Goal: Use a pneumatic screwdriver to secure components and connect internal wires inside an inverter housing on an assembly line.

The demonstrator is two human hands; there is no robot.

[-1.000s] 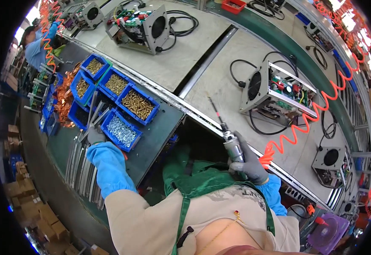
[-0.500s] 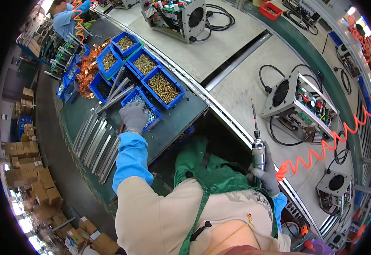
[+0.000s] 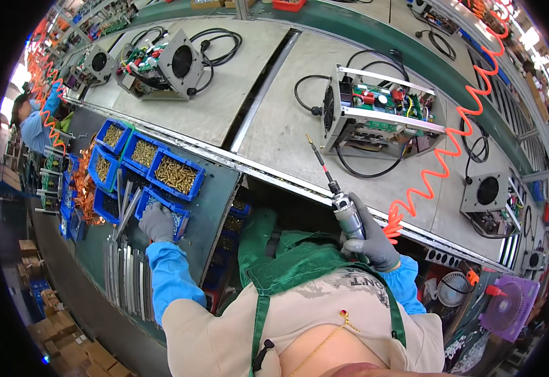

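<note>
My right hand, in a grey glove, is closed round a silver air screwdriver. Its long bit points up and away, with a brass-coloured tip; whether a screw sits there I cannot tell. A coiled orange air hose runs beside that hand. My left hand, also gloved, reaches into a blue bin of small silvery screws, its fingertips hidden. Just beyond stands a blue bin of brass-coloured screws. Metal strips lean across the bins left of my left hand.
An open-sided metal unit with circuit boards and a fan stands on the bench ahead; another unit is farther left. Several metal bars lie on the green table. A purple fan is at the lower right. A co-worker stands far left.
The view has swung to the right, so bins and units appear farther left. The screwdriver tilts more to the left. My left hand stays at the silvery screws.
</note>
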